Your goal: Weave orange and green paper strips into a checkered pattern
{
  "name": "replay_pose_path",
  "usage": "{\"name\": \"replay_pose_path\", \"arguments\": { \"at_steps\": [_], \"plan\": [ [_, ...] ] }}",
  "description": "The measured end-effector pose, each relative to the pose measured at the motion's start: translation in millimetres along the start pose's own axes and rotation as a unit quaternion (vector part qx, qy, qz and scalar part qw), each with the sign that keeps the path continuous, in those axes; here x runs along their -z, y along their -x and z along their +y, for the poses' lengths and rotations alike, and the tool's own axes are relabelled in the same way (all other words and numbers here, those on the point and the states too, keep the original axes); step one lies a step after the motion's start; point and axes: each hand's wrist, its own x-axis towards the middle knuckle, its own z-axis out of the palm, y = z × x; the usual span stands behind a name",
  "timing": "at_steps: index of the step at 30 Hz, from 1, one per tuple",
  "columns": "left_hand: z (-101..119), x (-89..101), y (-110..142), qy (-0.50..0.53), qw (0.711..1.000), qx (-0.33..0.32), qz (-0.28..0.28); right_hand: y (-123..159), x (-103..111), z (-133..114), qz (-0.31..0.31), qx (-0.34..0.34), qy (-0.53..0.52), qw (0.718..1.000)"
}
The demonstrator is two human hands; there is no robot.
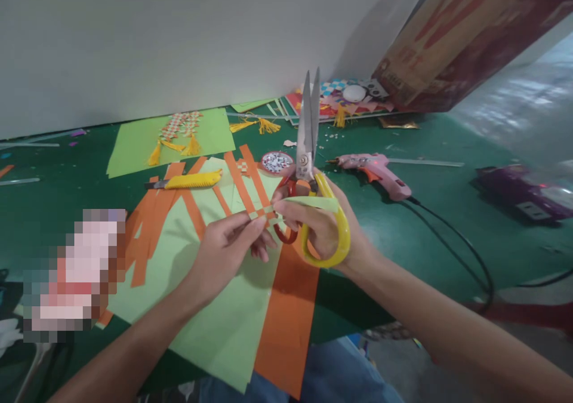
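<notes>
My left hand pinches a small weave of orange and light green paper strips between thumb and fingers. Two long orange strips stick up from it. My right hand is closed around scissors with one yellow and one red handle. Their blades point up, slightly apart, away from the paper. The thumb and forefinger of that hand also pinch the weave's right side, where a loose light green strip end lies across the yellow handle. Part of the weave is hidden by my fingers.
Light green sheets, an orange sheet and orange strips lie below. A yellow utility knife rests on them. A pink glue gun with a cable is at right; tasselled woven pieces lie behind. The object at left is pixelated.
</notes>
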Motion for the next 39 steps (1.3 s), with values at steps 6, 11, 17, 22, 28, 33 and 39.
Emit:
{"name": "replay_pose_path", "arguments": {
  "at_steps": [6,11,17,22,28,33,39],
  "plan": [
    [1.7,3.1,-6.7,0.208,0.962,0.164,-0.067,0.5,5.1,4.0,-0.022,0.016,-0.001,1.000],
    [0.8,9.0,-7.8,0.272,0.934,0.213,-0.089,2.3,2.2,2.5,-0.020,0.012,0.035,0.999],
    [-1.6,13.3,-9.1,0.262,0.948,0.179,0.005,-1.2,12.1,-4.5,0.025,0.034,-0.036,0.998],
    [-4.4,11.8,-12.3,0.195,0.971,0.075,0.116,-9.0,24.9,-4.1,0.107,0.052,0.004,0.993],
    [-5.8,11.9,-10.9,0.123,0.982,0.010,0.143,-5.8,17.0,0.1,0.070,0.014,0.013,0.997],
    [-3.6,8.1,-7.0,0.037,0.992,0.012,0.121,-1.5,11.5,7.1,0.015,-0.017,-0.003,1.000],
    [-4.0,7.0,-3.9,-0.030,0.997,-0.001,0.078,0.9,11.5,10.2,0.002,-0.005,-0.011,1.000]
  ]
}}
